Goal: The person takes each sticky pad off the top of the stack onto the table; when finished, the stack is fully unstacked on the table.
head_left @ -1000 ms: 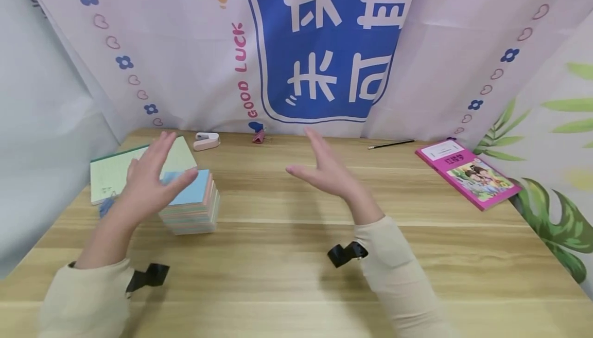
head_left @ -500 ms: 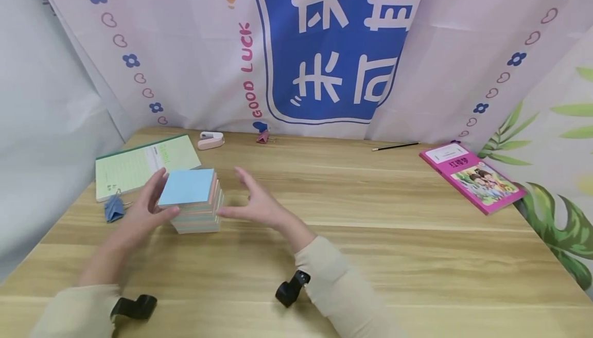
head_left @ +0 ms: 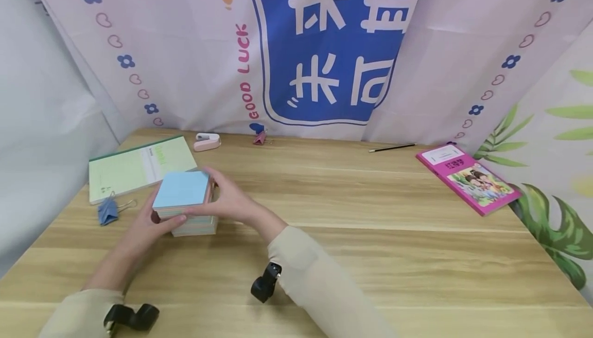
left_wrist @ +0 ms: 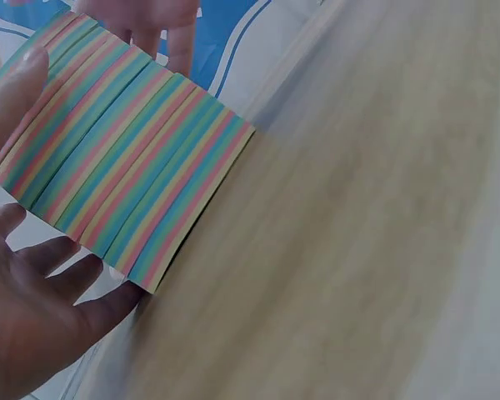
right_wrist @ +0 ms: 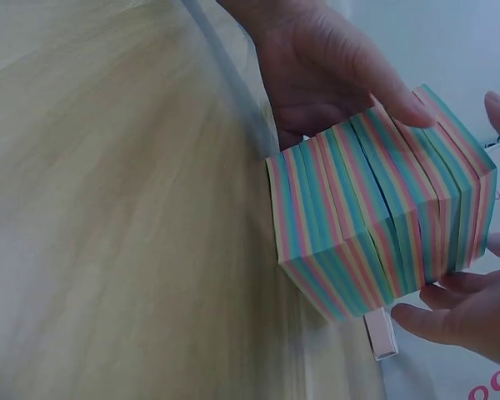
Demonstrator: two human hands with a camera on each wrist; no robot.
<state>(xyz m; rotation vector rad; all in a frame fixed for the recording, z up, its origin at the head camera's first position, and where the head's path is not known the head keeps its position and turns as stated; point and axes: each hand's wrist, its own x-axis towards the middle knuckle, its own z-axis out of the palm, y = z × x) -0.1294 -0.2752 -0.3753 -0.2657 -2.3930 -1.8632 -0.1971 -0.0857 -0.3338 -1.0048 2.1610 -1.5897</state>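
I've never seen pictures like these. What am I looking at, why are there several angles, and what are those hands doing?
No machine here: a person works with bare hands and wears three cameras. The wide picture comes from a camera on the head, looking down at a wooden table. The two close pictures come from small cameras strapped to each wrist.

The left hand and the right hand both grip a block of striped, many-coloured note paper, one on each side. In the wrist views the block's layers look slightly shifted, not perfectly square.

Also on the table: a green notepad, a blue binder clip, a small pink stapler, a pink clip, a pencil and a pink book. A printed cloth hangs behind.
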